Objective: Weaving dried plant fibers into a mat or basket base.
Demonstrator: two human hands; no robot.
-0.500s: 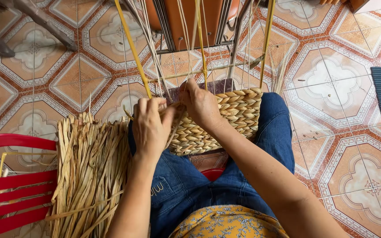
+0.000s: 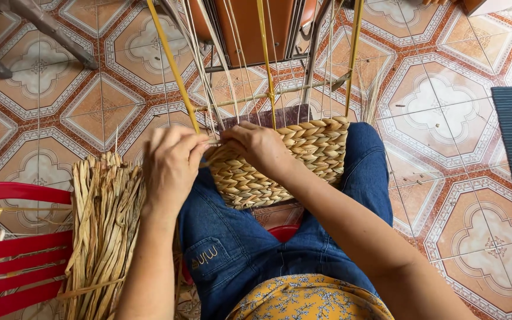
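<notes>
Both hands are shifting slightly lower along the top edge of the woven basket [image 2: 280,169] since the earlier frame, and the basket is resting on the person's lap, against the blue jeans [image 2: 238,243]. The left hand [image 2: 172,163] is curling its fingers shut around a strand at the rim, just left of the basket. The right hand [image 2: 256,148] is pressing on the weave with fingers pinching together over a strand. Thin upright stakes [image 2: 173,65] are rising just beyond both hands. A bundle of dried straw [image 2: 105,231] is lying beside the left forearm, on a red slatted chair [image 2: 13,249]. Patterned floor tiles [image 2: 445,118] are spreading beyond the right hand.
</notes>
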